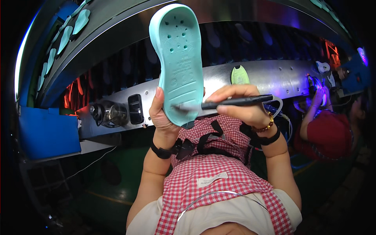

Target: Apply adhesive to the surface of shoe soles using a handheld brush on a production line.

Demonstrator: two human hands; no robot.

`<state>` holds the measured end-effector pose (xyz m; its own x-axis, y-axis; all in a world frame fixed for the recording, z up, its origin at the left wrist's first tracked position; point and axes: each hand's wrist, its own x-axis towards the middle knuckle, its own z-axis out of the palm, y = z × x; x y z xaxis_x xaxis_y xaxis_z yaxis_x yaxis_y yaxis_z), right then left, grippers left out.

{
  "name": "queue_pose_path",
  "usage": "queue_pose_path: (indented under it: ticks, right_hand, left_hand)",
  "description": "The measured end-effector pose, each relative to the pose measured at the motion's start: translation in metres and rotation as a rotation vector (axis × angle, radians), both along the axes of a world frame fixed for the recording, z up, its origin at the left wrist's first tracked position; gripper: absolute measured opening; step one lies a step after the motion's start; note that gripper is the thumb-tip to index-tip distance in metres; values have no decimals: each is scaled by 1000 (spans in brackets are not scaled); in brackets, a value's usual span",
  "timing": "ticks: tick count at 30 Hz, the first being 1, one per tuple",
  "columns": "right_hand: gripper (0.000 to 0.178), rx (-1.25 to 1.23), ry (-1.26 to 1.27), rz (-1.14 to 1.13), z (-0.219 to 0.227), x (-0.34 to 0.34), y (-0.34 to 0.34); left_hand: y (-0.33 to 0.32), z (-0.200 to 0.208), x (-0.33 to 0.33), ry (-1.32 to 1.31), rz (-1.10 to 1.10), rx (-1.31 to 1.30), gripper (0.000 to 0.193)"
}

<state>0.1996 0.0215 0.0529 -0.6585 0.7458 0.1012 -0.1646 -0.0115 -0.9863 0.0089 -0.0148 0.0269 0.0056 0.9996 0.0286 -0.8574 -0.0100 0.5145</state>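
Turquoise shoe sole (182,66) is clamped in the left fingers (157,100), extending beyond them; brush (247,101) is pinched by the right fingers (231,91), near the heel (179,117). Brushing seems under way; what remains cannot be told.

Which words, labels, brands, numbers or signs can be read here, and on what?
Teal shoe sole: molded lettering and marks on the upper face; too small and faint to read reliably.
White label on the red-and-white checked apron: small dark print, slanted; too small to quote reliably.
No other text can be made out.
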Motion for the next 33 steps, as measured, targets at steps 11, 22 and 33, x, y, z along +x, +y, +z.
queue_pose_path:
  ticks: [11,22,33]
  right_hand:
    - [18,525,-1,186,-8,1,-6]
    - [21,632,-322,565,8,31,32]
    - [22,914,-421,355,7,45,42]
  left_hand:
    - [11,-8,-17,19,-81,-27,62]
    - [22,3,-11,435,-481,-357,45]
    - [25,-7,-6,571,-555,-395,47]
